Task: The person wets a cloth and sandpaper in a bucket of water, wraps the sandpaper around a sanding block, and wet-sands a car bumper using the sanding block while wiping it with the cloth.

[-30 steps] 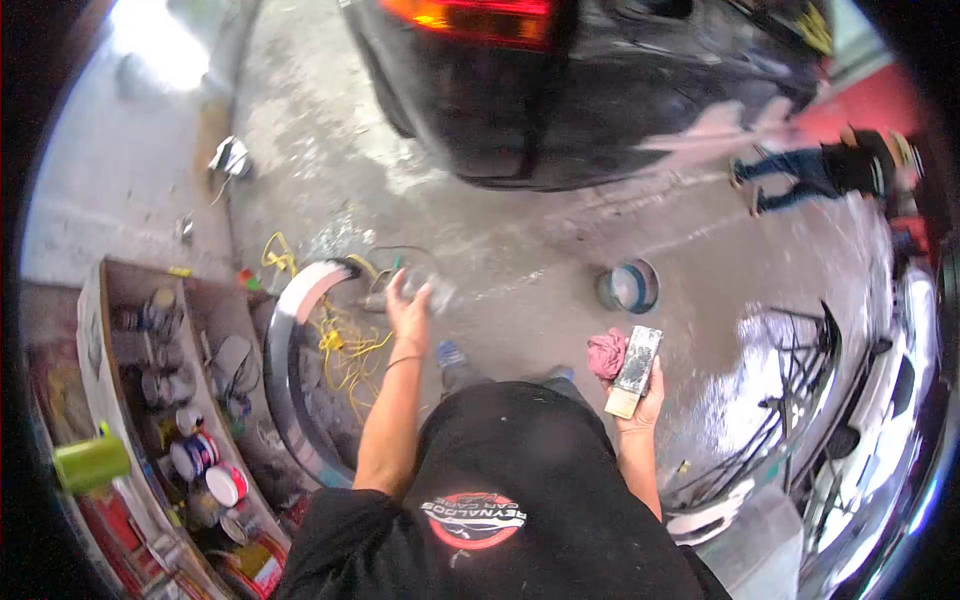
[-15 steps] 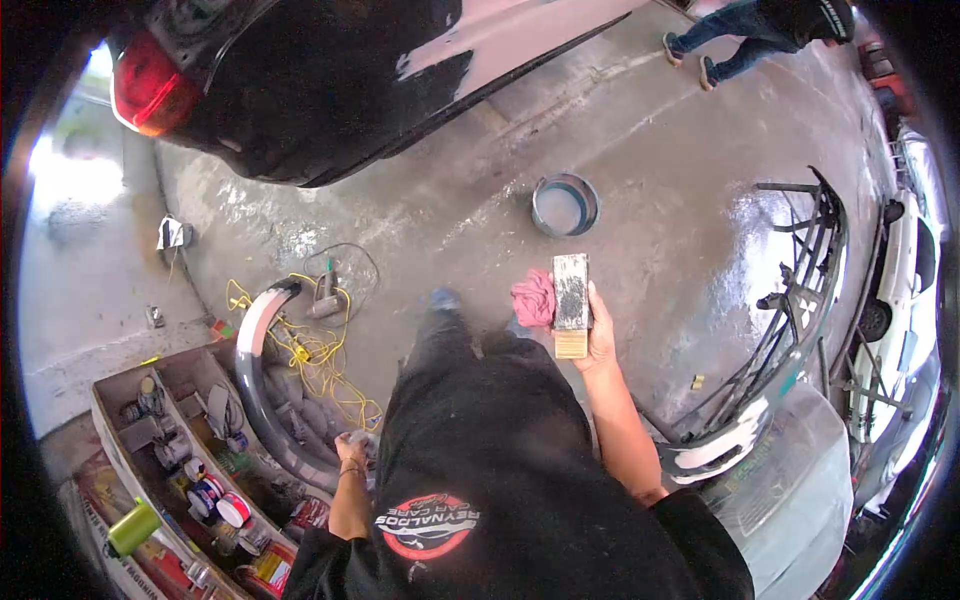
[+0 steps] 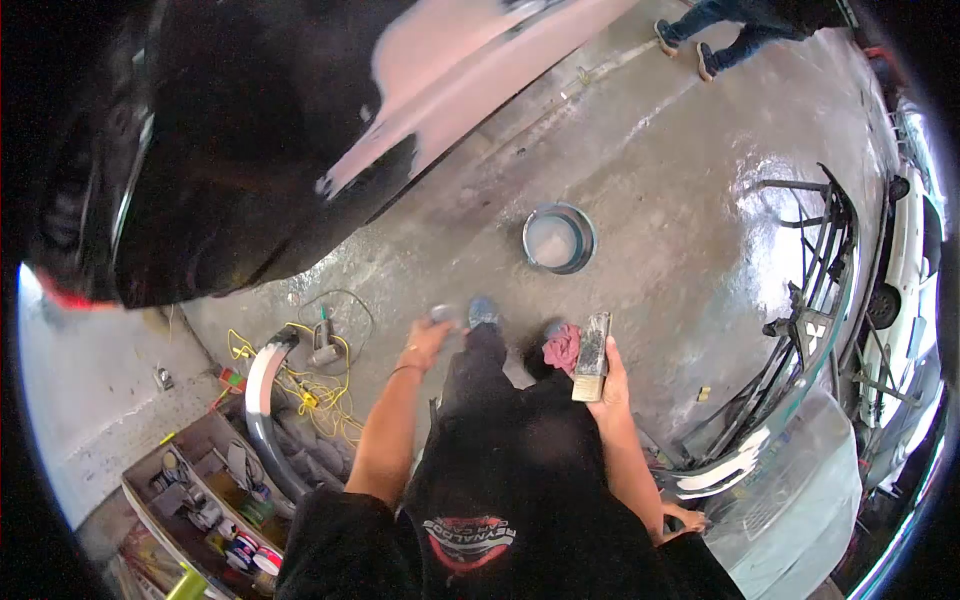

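Note:
My right hand (image 3: 614, 380) grips a long sanding block (image 3: 592, 352), its face smeared black and white and its near end yellowish and ribbed. A crumpled pink rag (image 3: 562, 348) hangs beside the block on the same hand's side. In front of my legs, my left hand (image 3: 426, 345) is closed around a small greyish thing (image 3: 443, 314), too blurred to name. Ahead stands a car's black body panel (image 3: 250, 150) with a pinkish-white patch (image 3: 440, 60). A bucket (image 3: 528, 238) of cloudy water is on the floor between me and the car.
A parts bin (image 3: 165, 525) with cans and tools stands at left, near a bumper piece (image 3: 262, 425) and yellow cord (image 3: 305, 395). At right lies a bumper frame (image 3: 800, 335). Another person's legs (image 3: 735, 35) are far right. Another hand (image 3: 685, 518) shows behind my right elbow.
My left hand has risen from beside the bin to the front of my legs. The block has shifted right and tilted. The car panel fills more of the view.

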Available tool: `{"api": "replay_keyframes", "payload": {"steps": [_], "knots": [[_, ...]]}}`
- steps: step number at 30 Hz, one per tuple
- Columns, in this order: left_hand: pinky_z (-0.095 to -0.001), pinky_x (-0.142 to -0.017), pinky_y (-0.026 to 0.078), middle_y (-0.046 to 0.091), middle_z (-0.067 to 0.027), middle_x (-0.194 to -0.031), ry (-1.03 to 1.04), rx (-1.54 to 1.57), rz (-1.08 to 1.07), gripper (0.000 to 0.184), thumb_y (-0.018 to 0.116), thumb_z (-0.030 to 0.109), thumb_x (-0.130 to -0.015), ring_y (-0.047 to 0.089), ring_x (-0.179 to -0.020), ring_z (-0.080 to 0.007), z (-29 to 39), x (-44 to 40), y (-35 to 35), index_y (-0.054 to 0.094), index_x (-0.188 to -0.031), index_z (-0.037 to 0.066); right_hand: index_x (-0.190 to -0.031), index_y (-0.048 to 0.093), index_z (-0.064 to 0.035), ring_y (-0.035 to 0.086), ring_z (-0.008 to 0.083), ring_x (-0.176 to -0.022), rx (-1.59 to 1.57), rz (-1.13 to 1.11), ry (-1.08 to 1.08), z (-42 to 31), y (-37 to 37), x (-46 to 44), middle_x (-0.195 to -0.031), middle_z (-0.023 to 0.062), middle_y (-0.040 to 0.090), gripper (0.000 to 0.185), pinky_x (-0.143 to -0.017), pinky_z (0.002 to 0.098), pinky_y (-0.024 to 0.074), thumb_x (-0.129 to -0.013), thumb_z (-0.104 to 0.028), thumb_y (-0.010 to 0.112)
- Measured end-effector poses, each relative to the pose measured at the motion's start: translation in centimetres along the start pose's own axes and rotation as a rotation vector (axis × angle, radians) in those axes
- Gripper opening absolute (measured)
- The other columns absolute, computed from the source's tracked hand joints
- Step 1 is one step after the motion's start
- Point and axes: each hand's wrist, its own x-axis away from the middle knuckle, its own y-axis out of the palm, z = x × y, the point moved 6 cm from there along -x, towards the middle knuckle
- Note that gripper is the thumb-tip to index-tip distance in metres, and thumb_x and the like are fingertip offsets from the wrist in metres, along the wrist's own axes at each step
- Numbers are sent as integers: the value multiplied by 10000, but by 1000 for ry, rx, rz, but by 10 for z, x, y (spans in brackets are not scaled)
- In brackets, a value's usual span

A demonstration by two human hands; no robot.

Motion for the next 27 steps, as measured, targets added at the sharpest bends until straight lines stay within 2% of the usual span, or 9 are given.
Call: {"api": "replay_keyframes", "payload": {"steps": [1,2,6,9,13,17,22,25,27], "knots": [[-391,-741,609,800,-131,-1064,-40,119,-94,151,725,147,-1002,778,-831,-246,28,-3,49,762,-1079,23,-1335,699,-132,749,221,-979,9,13,14,-7,2,-19,-1172,46,778,394,-888,450,631,-1117,-451,624],[-398,-782,610,808,-125,-1080,-33,99,-136,153,706,145,-1020,788,-868,-250,31,-17,81,760,-1095,24,-1518,548,-129,704,208,-1099,70,-27,-18,-17,-4,-33,-1306,50,698,441,-904,401,611,-1157,-382,536],[-441,-906,600,818,-142,-1100,245,-445,-72,217,688,177,-1038,800,-984,-274,28,-70,164,740,-1159,5,-1549,555,-97,678,179,-1132,245,-63,-20,-52,-20,-113,-1322,40,685,524,-924,368,590,-1133,-413,599],[-485,-949,583,804,-197,-1113,279,-649,45,283,698,228,-1024,783,-1046,-356,21,-103,196,729,-1187,-1,-1573,549,-97,644,143,-1234,366,47,8,-64,-24,-198,-1357,30,690,519,-1069,348,527,-1125,-338,648],[-527,-956,564,772,-274,-1108,275,-855,68,353,666,261,-1023,733,-1088,-466,3,-160,239,698,-1278,20,-1551,601,-98,640,165,-1267,558,-27,-19,-44,-79,-336,-1435,39,663,519,-1093,357,513,-1096,-325,706],[-571,-931,560,760,-298,-1093,284,-892,99,398,597,209,-1027,719,-1072,-509,-50,-287,268,636,-1380,29,-1493,636,-125,633,155,-1246,555,10,26,-11,-112,-459,-1370,18,690,441,-1098,356,501,-1106,-330,690],[-573,-951,580,762,-299,-1114,274,-973,147,439,593,150,-1004,730,-1075,-503,-86,-432,299,599,-1423,20,-1447,637,-82,685,167,-1107,605,30,29,37,-152,-592,-1252,74,726,392,-968,335,560,-1102,-257,697],[-552,-984,594,769,-292,-1133,224,-1103,166,449,632,146,-987,738,-1108,-483,-115,-513,304,601,-1416,19,-1443,630,-58,679,155,-1086,827,-17,-202,75,-188,-671,-1215,79,728,423,-962,343,564,-1091,-276,711],[-544,-1012,598,775,-283,-1149,143,-1146,182,443,659,154,-979,742,-1136,-468,-141,-565,307,614,-1400,22,-1439,615,-22,710,338,-1166,1089,-73,-374,79,-191,-697,-1299,196,728,468,-1017,444,561,-1092,-331,678]]}}
